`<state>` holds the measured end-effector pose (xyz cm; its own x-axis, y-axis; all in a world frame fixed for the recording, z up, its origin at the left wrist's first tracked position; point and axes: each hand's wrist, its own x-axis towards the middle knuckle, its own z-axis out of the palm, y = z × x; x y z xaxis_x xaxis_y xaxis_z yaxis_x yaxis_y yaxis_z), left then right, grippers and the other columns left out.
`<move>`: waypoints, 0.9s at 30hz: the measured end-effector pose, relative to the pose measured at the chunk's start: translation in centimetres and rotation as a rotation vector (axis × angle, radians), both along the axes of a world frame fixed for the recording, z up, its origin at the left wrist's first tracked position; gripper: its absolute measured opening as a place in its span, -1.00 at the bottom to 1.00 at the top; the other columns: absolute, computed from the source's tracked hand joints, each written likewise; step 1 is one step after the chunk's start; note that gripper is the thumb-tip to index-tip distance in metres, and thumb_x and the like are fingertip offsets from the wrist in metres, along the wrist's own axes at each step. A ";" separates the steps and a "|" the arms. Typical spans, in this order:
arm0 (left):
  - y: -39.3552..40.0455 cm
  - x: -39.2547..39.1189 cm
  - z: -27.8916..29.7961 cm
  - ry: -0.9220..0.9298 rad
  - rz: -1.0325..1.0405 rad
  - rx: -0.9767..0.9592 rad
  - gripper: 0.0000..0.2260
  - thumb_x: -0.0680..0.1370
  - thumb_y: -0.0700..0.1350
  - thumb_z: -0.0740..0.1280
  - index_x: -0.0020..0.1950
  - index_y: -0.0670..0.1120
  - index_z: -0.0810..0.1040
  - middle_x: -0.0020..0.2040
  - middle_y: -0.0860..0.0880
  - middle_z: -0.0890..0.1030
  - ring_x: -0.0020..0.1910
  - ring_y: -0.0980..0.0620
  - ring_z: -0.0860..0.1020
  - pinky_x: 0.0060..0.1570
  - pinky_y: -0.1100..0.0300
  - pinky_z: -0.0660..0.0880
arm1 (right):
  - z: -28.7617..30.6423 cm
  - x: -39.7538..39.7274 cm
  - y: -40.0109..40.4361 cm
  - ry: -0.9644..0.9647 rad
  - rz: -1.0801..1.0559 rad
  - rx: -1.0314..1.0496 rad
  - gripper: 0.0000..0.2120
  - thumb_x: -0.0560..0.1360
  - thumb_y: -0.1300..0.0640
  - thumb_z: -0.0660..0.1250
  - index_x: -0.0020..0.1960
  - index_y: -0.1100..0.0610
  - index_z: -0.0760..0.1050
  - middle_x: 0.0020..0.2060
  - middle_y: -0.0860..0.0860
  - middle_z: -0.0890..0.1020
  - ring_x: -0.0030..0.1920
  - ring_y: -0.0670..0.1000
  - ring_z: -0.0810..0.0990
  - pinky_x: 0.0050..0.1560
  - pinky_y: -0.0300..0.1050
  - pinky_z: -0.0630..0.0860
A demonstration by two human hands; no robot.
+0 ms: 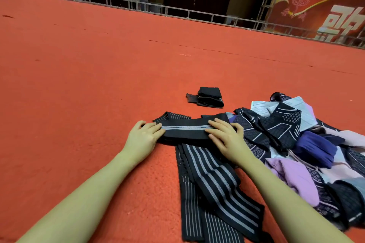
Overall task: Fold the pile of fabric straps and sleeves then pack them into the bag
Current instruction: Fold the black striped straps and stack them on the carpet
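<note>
A black strap with grey stripes (185, 129) lies folded across the red carpet in front of me, its long tail (215, 189) running toward me. My left hand (143, 138) rests on the strap's left end, fingers curved over the fold. On its right end my right hand (224, 137) presses flat with straight fingers. A folded black strap (210, 97) sits a little farther off. To the right spreads the loose pile of straps and sleeves (308, 148) in black, purple, pink and pale grey. No bag is in view.
The red carpet (88, 77) stretches wide to the left and ahead. A metal truss railing (134, 0) borders its far edge, with a red banner (316, 12) at the back right.
</note>
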<state>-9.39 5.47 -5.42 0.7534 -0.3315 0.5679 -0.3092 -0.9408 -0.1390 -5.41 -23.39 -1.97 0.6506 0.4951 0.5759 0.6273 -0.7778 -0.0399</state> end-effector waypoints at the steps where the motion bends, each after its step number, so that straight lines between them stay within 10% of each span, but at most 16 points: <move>1: -0.2 -0.3 -0.3 0.065 0.017 -0.011 -0.65 0.44 -0.11 0.11 -0.05 -0.07 0.70 -0.02 -0.07 0.69 -0.13 -0.02 0.67 -0.05 0.13 0.43 | 0.1 -0.2 0.1 -0.024 -0.053 0.050 -0.67 0.53 -0.01 0.13 0.07 0.03 0.63 0.18 0.00 0.61 0.28 -0.05 0.38 0.14 -0.08 0.12; 7: -2.3 -1.7 1.4 0.370 0.141 -0.176 -0.30 0.47 0.20 -0.23 0.26 -0.01 0.58 0.36 -0.04 0.48 0.39 -0.02 0.38 0.34 0.04 0.17 | -0.4 -1.1 0.3 0.157 -0.544 0.137 -0.36 0.46 -0.16 0.17 0.32 0.32 0.42 0.41 0.26 0.34 0.43 0.25 0.26 0.28 0.09 0.02; 12: -4.0 -1.6 1.9 0.499 0.247 -0.072 -0.50 0.64 0.17 -0.09 0.43 -0.04 0.36 0.51 -0.04 0.26 0.47 0.05 0.23 0.43 0.06 0.01 | 0.0 -1.5 0.3 0.288 -0.615 0.147 -0.40 0.57 -0.24 0.09 0.32 0.23 0.44 0.52 0.20 0.12 0.51 0.17 -0.02 0.40 0.11 -0.14; 17: -4.8 -2.2 2.1 0.683 0.258 -0.087 -0.54 0.62 0.25 -0.15 0.52 0.29 -0.05 0.57 -0.10 0.05 0.54 -0.04 0.06 0.48 -0.05 -0.17 | 0.4 -1.2 1.2 0.287 -0.666 0.186 -0.48 0.58 -0.17 0.12 0.26 0.24 0.47 0.51 0.20 0.15 0.50 0.22 0.01 0.39 0.12 -0.11; 27: -5.4 -2.6 3.0 0.632 0.286 -0.087 -0.53 0.65 0.18 -0.13 0.54 0.10 0.12 0.57 -0.05 0.04 0.55 0.00 -0.04 0.45 -0.05 -0.17 | 1.2 -1.4 0.6 0.100 -0.456 0.483 -0.75 0.50 0.07 0.36 0.06 0.21 0.46 0.23 0.09 0.50 0.30 0.12 0.38 0.25 0.01 0.04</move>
<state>-12.03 0.06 -2.43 0.9990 -0.0445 0.0077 -0.0449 -0.9969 0.0652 -6.81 -22.75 -0.81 0.7952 -0.1402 0.5899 0.2154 -0.8441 -0.4910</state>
